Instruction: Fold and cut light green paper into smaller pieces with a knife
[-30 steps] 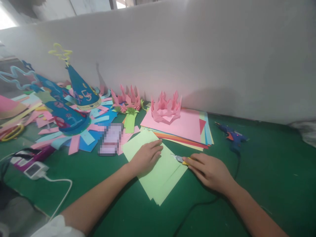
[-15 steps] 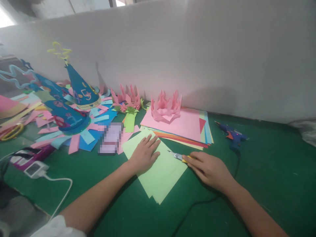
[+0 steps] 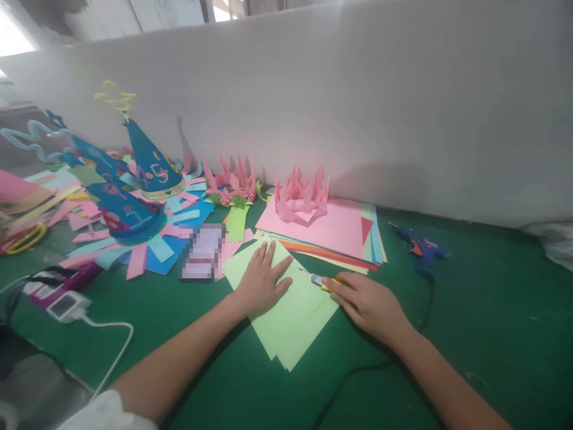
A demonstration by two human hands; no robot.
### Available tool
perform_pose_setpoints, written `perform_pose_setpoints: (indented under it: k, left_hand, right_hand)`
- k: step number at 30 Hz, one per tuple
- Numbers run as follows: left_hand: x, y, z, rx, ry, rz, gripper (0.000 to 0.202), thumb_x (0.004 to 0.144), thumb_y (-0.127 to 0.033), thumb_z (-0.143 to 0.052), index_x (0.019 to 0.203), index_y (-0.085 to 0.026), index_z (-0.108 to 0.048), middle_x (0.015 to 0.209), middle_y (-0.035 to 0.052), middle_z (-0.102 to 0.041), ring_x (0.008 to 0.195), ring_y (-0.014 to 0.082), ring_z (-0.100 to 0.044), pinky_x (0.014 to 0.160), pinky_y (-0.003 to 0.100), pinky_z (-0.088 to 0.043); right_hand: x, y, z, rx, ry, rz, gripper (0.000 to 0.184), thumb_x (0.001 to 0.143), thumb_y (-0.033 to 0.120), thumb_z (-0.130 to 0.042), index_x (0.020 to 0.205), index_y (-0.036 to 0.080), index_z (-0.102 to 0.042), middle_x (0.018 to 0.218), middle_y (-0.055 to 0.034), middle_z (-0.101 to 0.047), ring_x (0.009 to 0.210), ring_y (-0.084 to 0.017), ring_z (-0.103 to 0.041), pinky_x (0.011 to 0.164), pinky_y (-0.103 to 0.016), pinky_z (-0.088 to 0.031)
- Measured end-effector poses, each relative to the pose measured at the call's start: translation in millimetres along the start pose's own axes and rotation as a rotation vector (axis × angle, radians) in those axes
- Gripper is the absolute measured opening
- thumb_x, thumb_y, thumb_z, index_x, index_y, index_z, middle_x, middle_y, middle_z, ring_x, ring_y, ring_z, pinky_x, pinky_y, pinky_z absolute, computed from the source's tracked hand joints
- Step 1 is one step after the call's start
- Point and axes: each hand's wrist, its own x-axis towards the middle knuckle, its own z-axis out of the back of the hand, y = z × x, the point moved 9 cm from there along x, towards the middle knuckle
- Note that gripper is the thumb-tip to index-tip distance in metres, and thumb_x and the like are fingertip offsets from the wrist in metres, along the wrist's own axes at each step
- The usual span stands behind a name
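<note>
Pale green paper sheets point(image 3: 290, 334) lie slightly fanned and turned at an angle on the green table. My left hand point(image 3: 264, 279) rests flat on them with its fingers spread. In my right hand point(image 3: 369, 301) is a yellow utility knife point(image 3: 329, 283), its metal blade pointing left over the upper right edge of the green paper. Whether the blade tip touches the paper I cannot tell. Just behind the sheets is a stack of coloured paper point(image 3: 333, 230), pink on top, bearing a pink paper crown point(image 3: 302, 197).
A glue gun point(image 3: 423, 245) lies at right, its cord running toward the front. To the left are a pixelated phone point(image 3: 203, 252), a second pink crown point(image 3: 230, 182), blue cone hats point(image 3: 150, 161), paper strips, yellow-handled scissors point(image 3: 29, 237) and a power strip point(image 3: 54, 289) with a white charger point(image 3: 68, 307).
My right hand and the knife have moved slightly left along the paper's edge. The fingers of my left hand have spread and shifted a little on the sheets.
</note>
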Motion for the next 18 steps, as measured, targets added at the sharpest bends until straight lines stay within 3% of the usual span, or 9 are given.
perform_pose_setpoints:
  k: [8,14,18]
  left_hand:
    - [0,2,-1.8,0.017,0.003,0.013,0.054,0.091,-0.048,-0.041,0.141,-0.027,-0.038,0.153,0.0116,-0.019,0.140,0.0372,-0.015,0.108,0.055,-0.026]
    - [2,6,-7.0,0.038,0.019,0.041,0.072,0.090,-0.053,-0.038,0.143,-0.006,-0.028,0.152,0.0174,-0.020,0.141,0.0334,-0.013,0.113,0.049,-0.021]
    - [2,5,-7.1,0.041,0.017,0.038,0.074,0.090,-0.054,-0.036,0.142,-0.003,-0.028,0.152,0.0178,-0.020,0.141,0.0323,-0.013,0.113,0.047,-0.020]
  right_hand:
    - [9,0,-1,0.016,0.006,0.007,0.031,0.095,0.026,-0.040,0.112,0.019,-0.064,0.082,-0.0071,-0.061,0.068,-0.016,-0.054,0.056,-0.024,-0.036]
    - [19,0,-9,0.011,0.019,0.018,0.030,0.093,0.026,-0.044,0.115,0.020,-0.063,0.086,-0.0073,-0.062,0.071,-0.016,-0.055,0.055,-0.024,-0.035]
    - [28,3,-10,-0.004,-0.016,0.037,0.030,0.093,0.026,-0.044,0.114,0.019,-0.064,0.088,-0.0082,-0.062,0.073,-0.016,-0.056,0.055,-0.024,-0.036]
